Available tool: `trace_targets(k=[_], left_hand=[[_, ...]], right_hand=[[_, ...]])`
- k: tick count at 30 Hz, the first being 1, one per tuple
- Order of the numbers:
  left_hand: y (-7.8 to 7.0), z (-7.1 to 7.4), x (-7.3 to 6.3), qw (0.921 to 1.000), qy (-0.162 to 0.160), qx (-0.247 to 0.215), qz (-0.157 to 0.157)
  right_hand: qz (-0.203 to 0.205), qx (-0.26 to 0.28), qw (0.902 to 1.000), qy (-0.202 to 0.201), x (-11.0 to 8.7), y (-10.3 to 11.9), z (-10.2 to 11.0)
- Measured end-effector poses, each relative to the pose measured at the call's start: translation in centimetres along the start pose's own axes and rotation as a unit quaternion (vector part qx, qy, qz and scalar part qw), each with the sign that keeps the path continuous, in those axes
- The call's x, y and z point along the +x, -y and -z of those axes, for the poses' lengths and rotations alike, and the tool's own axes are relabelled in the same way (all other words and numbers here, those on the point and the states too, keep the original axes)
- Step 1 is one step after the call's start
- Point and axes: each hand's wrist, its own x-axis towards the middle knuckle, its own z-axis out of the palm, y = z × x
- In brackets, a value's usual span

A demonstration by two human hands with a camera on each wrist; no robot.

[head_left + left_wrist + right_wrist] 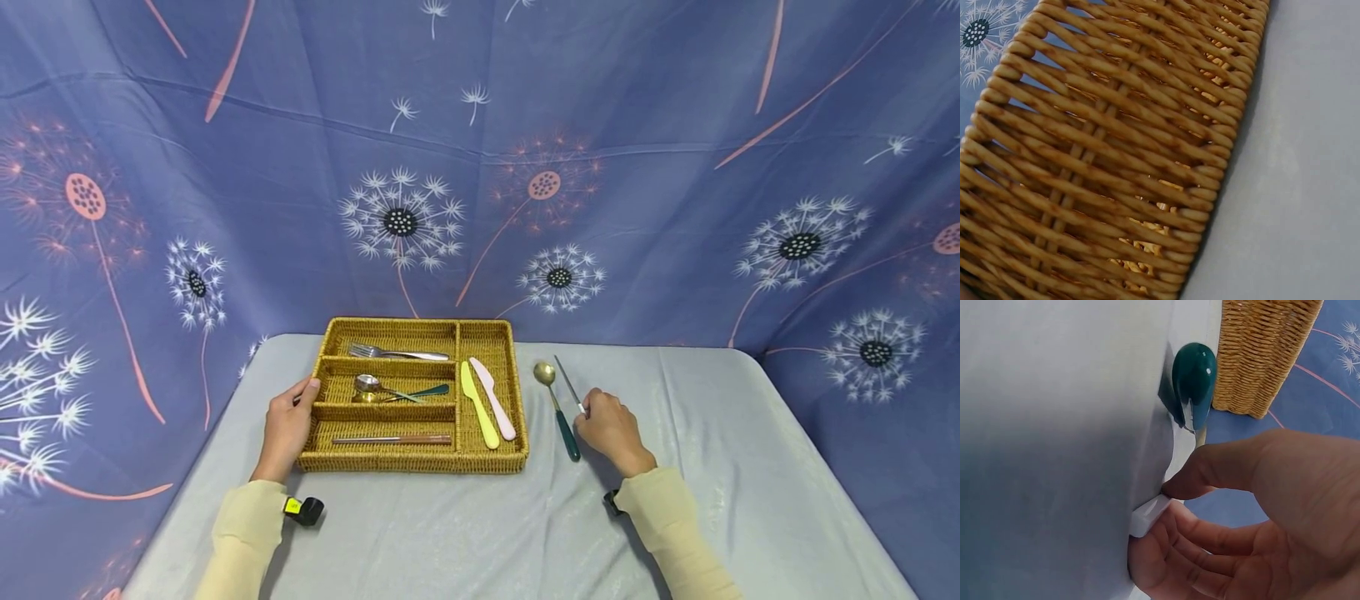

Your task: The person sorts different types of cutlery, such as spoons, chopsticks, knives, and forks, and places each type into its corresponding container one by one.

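Note:
A woven cutlery tray [420, 463] stands on the table, divided into compartments. My left hand [286, 435] holds its left side, thumb at the rim; the left wrist view shows the woven wall [1110, 137] close up. To the right of the tray, my right hand [613, 429] pinches slim metal chopsticks [568, 382] by their white handle end [1149, 515], low at the tablecloth. Whether it is one stick or a pair I cannot tell. Between tray and right hand lies a gold spoon [545, 373] with a dark green handle [1195, 378].
Inside the tray lie a fork [397, 353], crossed spoons [368, 383], wood-handled chopsticks [390, 439], a yellow knife [478, 404] and a pink knife [492, 398]. A blue dandelion-print cloth [637, 208] hangs behind the pale-covered table [450, 542].

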Motion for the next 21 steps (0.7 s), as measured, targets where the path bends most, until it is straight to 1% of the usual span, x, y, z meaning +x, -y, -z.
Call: trace_targets(k=[4,10,16,21], left_hand=[[-0.1,0.0,0.0,1.0000,0.002,-0.001,-0.002],[-0.1,0.0,-0.2,1.0000,0.000,0.001,0.001],[-0.1,0.0,-0.1,1.0000,-0.006,0.002,-0.003],[0.0,-0.1,-0.2,1.0000,-0.003,-0.002,-0.004]], right_hand=[[0.000,-0.007,1.0000,-0.002,-0.1,0.0,0.1],[-0.007,-0.017,0.9998,0.007,-0.6,0.1,0.5],[-0.007,-0.028,0.9995,0.013,-1.8,-0.1,1.0],[-0.008,-0.033,0.9993,0.017,-3.1,-0.4,1.4]])
